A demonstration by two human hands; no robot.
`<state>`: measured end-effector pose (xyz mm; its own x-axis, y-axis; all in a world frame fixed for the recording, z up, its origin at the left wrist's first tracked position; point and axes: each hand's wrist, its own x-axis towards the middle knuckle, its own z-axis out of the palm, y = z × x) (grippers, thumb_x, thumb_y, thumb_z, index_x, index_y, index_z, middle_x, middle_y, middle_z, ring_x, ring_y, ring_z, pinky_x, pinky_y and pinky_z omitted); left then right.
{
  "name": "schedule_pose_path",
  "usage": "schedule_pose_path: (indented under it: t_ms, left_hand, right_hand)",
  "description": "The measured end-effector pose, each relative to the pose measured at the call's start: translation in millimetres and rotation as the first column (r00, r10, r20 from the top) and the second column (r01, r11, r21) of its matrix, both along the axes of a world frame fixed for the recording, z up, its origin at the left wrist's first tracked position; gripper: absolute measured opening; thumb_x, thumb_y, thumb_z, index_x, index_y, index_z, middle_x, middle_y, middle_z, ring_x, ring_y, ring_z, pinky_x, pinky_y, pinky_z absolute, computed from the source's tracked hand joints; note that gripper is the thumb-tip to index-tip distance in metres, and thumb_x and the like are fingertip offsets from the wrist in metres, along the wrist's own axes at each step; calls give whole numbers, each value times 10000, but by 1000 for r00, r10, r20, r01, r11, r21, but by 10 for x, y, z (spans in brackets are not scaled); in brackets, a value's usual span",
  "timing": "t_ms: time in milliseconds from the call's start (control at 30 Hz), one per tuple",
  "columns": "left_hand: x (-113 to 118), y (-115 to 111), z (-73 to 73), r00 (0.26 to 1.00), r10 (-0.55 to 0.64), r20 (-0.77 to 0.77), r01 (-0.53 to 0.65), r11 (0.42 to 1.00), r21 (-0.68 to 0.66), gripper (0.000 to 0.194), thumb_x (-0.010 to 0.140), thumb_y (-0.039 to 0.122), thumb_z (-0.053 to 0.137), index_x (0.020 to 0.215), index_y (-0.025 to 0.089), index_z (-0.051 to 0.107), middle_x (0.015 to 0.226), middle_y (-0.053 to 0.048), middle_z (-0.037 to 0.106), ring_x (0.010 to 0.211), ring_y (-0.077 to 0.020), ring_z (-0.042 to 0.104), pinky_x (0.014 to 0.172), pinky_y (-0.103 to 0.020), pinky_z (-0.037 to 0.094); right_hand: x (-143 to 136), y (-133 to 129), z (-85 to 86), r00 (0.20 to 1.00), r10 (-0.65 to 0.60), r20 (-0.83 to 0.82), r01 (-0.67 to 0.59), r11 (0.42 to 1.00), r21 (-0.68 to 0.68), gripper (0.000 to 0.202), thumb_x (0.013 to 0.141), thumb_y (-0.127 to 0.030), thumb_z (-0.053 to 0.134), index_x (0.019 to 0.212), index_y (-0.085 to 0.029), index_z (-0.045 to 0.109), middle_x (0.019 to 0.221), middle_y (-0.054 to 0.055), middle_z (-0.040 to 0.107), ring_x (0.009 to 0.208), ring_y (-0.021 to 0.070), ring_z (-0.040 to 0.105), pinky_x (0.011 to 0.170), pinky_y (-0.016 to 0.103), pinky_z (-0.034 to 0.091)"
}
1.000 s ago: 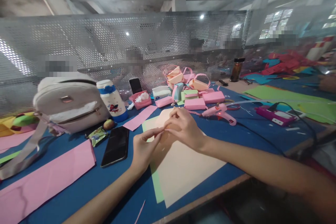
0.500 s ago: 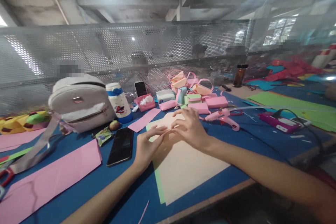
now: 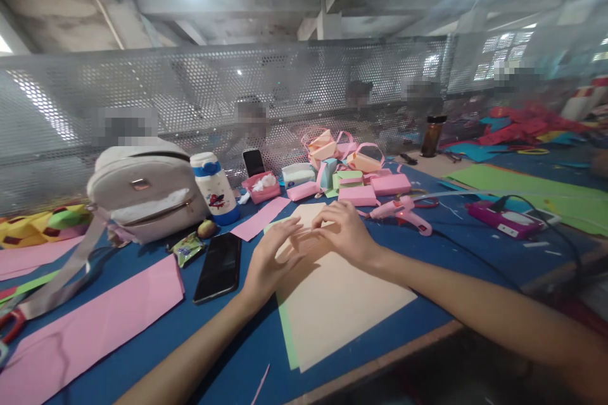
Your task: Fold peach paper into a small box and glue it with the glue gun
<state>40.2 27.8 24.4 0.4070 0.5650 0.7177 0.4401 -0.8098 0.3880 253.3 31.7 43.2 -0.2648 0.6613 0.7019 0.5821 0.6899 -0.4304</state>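
A cream paper sheet (image 3: 346, 310) lies on the blue table, with a green sheet (image 3: 287, 335) showing along its left edge. Over its far part, my left hand (image 3: 273, 256) has its thumb and fingers apart. Close by on the right, my right hand (image 3: 344, 231) has its fingers bent together in a pinch. Between the hands a small peach-coloured paper piece (image 3: 306, 239) seems to show, but it blends with the sheet below. What the right fingertips pinch is hidden. A pink glue gun (image 3: 401, 212) rests right of my right hand.
Folded pink paper boxes (image 3: 356, 195) and small paper baskets (image 3: 323, 145) stand at the back. Leftward are a black phone (image 3: 218, 266), a bottle (image 3: 213, 186), a backpack (image 3: 147, 196) and pink paper (image 3: 109, 323). A purple power strip (image 3: 506, 221) and cables lie right.
My left hand has opened, its thumb and fingers spreading apart and lifting slightly. The right hand stays in nearly the same place, its fingers drawn closer together.
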Motion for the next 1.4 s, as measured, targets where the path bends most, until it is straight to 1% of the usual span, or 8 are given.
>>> schedule_pose_path:
  t_ms: [100, 400, 767, 933, 1067, 1167, 1233, 1400]
  left_hand:
    - [-47, 37, -29, 1000, -9, -17, 9, 1000, 4, 474, 846, 330, 730, 1299, 258, 610, 1329, -129, 663, 1247, -281, 621, 1052, -455, 503]
    - [-64, 37, -31, 998, 49, 48, -40, 983, -180, 416, 879, 322, 666, 1282, 220, 649, 1330, -104, 664, 1233, -255, 633, 1018, -357, 529]
    - [54, -41, -71, 997, 16, 72, 4, 962, -271, 518, 918, 337, 606, 1419, 240, 520, 1462, -96, 550, 1353, -244, 523, 1120, -374, 429]
    - [158, -93, -180, 986, 129, 101, -69, 885, -460, 619, 959, 421, 506, 1516, 195, 358, 1580, -122, 377, 1462, -270, 359, 1179, -434, 336]
    - [199, -110, -273, 985, 172, 13, -130, 792, -596, 721, 975, 464, 448, 1562, 124, 201, 1525, -181, 454, 1474, -306, 327, 1216, -530, 206]
    - [194, -95, -318, 975, 189, -116, -222, 796, -563, 686, 977, 476, 424, 1534, 108, 269, 1549, -202, 405, 1500, -326, 258, 1216, -595, 53]
    - [183, -87, -322, 967, 184, -178, -252, 803, -541, 646, 974, 475, 418, 1500, 106, 345, 1581, -204, 338, 1514, -329, 209, 1210, -607, 32]
    - [170, -111, -251, 994, 97, -49, -108, 812, -574, 643, 964, 481, 441, 1512, 154, 357, 1558, -165, 400, 1489, -324, 295, 1216, -577, 126]
  right_hand:
    - [7, 13, -5, 1000, -1, -30, -1, 999, -36, 138, 851, -179, 753, 751, -220, 667, 846, -22, 739, 861, 191, 608, 857, 345, 322]
    - [10, 18, -3, 995, 30, -93, -37, 996, -79, 150, 821, -112, 758, 749, -209, 669, 805, -21, 717, 812, 178, 612, 821, 330, 349]
    - [-19, -53, -29, 995, 83, -54, -82, 997, 16, 112, 855, -193, 749, 779, -216, 669, 841, -6, 714, 826, 178, 621, 786, 311, 405]
    - [-34, -89, -34, 993, 73, 92, -88, 982, 169, 127, 887, -245, 724, 776, -203, 678, 819, 6, 720, 836, 187, 595, 792, 331, 386]
    - [-31, -70, -76, 974, 59, 219, -118, 957, 265, 125, 903, -192, 681, 780, -196, 665, 825, 11, 711, 839, 193, 556, 754, 333, 372]
    - [-20, -32, -121, 958, 76, 275, -147, 957, 249, 116, 887, -187, 695, 776, -191, 659, 824, 13, 703, 819, 188, 550, 736, 327, 373]
    - [-15, -6, -148, 947, 102, 305, -177, 957, 229, 116, 876, -181, 705, 770, -188, 657, 821, 16, 698, 811, 187, 551, 737, 324, 377]
    - [-17, 25, -169, 944, 179, 279, -234, 956, 178, 148, 897, -220, 693, 759, -185, 652, 791, 21, 684, 803, 188, 555, 749, 323, 400]
